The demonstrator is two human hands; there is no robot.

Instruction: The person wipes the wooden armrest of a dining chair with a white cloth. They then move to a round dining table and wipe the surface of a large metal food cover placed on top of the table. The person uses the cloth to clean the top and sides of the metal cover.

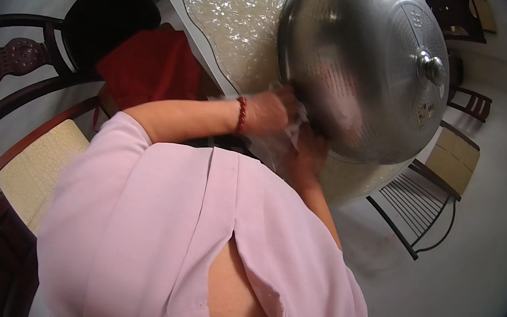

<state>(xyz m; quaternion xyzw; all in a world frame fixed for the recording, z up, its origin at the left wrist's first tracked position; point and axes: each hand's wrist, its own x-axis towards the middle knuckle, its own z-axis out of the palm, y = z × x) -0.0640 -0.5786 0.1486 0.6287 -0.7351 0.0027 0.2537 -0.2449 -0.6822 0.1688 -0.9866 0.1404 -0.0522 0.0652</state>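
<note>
Close in front of my body, my left hand, with a red bead bracelet at the wrist, grips thin clear plastic that looks like a bag. My right hand is closed on the same crumpled plastic, just to the right and a little nearer. Both sets of fingertips are partly hidden against the table edge. Right beyond them stands a large shiny metal dome cover with small perforations and a round knob. Its near rim is almost touching my fingers. Whatever lies beneath the dome is hidden.
The table has a glossy, wrinkled clear covering and a wavy edge. On the left are a dark carved wooden chair, a red cloth and a cream seat. A metal-framed chair stands at the right.
</note>
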